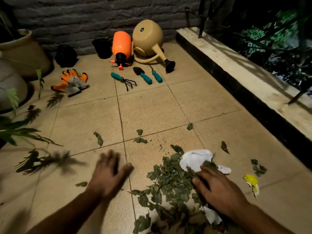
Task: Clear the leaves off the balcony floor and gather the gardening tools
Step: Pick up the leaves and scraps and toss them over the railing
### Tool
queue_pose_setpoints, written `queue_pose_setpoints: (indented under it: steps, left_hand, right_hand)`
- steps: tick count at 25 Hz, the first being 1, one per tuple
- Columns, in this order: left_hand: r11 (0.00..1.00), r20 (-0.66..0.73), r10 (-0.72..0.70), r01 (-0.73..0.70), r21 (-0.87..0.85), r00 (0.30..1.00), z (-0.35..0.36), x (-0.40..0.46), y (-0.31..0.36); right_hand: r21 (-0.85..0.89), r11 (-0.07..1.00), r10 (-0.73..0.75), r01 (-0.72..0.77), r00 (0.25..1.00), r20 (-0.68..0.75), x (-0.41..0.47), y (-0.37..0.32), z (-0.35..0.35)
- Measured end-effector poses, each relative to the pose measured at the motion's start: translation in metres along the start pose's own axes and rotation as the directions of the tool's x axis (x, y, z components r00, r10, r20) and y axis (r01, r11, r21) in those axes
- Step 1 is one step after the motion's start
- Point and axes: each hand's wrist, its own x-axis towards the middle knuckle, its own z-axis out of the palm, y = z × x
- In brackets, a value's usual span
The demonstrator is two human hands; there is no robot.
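The right hand (219,191) lies flat, fingers spread, on the leaf pile (170,179) on the near tiles, clamping nothing. The left hand (108,174) hovers open, blurred. Leaves look light, brittle and loose; best scooped from the pile's edges between both palms.

I see dim, warm artificial light; motion blur smears my left hand (108,173); straight beige floor-tile joints (121,125) bow near the edges.
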Motion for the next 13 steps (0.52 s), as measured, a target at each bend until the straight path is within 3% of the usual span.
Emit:
queue_pose_setpoints:
  steps: [2, 3, 5, 7, 9, 11, 13]
  left_hand:
    - [0.973, -0.001, 0.218, -0.218, -0.07, 0.976, 0.002, -0.003, 0.044]
    - [0.965, -0.043, 0.245, -0.248, -0.087, 0.969, 0.0, 0.007, 0.057]
    - [0.985, -0.231, 0.044, -0.08, -0.152, 0.972, -0.004, 0.038, 0.06]
    - [0.971, -0.287, -0.222, 0.184, -0.152, 0.932, -0.013, 0.067, 0.03]
    - [0.932, -0.113, -0.353, 0.339, -0.128, 0.929, -0.026, 0.08, -0.013]
    - [0.912, 0.044, -0.358, 0.359, -0.196, 0.933, -0.042, 0.08, -0.039]
    - [0.938, 0.032, -0.299, 0.3, -0.175, 0.954, -0.048, 0.076, -0.033]
  right_hand:
    - [0.01, 0.999, 0.032, -0.03, 0.983, -0.178, 0.002, -0.001, -0.01]
    - [0.027, 0.998, 0.068, -0.063, 0.955, -0.287, 0.007, 0.001, -0.017]
    - [0.104, 0.986, 0.159, -0.127, 0.9, -0.406, 0.022, 0.012, -0.023]
    - [0.191, 0.963, 0.235, -0.189, 0.938, -0.256, 0.032, 0.026, -0.019]
    - [0.227, 0.952, 0.216, -0.204, 0.976, -0.028, 0.033, 0.039, -0.005]
    - [0.216, 0.956, 0.179, -0.197, 0.979, 0.102, 0.026, 0.047, 0.003]
    - [0.238, 0.958, 0.129, -0.162, 0.98, 0.148, 0.021, 0.053, 0.003]
